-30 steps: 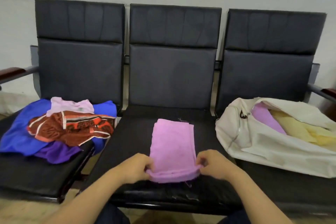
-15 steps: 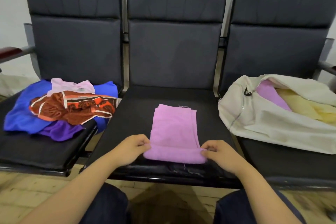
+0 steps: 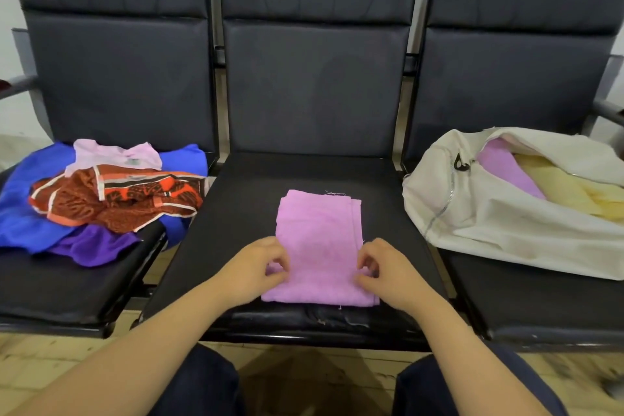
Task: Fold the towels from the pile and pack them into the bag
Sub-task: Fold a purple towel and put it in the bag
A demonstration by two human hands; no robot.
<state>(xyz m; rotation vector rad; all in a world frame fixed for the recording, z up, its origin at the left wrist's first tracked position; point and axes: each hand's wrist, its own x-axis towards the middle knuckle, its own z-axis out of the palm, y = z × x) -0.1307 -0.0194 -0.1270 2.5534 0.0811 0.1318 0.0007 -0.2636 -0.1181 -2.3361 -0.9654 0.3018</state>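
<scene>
The row of black seats (image 3: 314,94) carries everything. The cream bag (image 3: 489,213) slumps on the right-hand seat, mouth agape over the packed towels (image 3: 553,186); its soft rim could sag shut against the next one. The pile (image 3: 101,203) on the left-hand seat droops over the seat's edge; a careless tug might drag it off. The pink towel (image 3: 319,240) lies folded on the middle seat, its near fold close to the worn front lip, so it may slip. The left hand (image 3: 260,267) and right hand (image 3: 385,270) each pinch a side edge; an uneven lift would likely skew the layers.
</scene>
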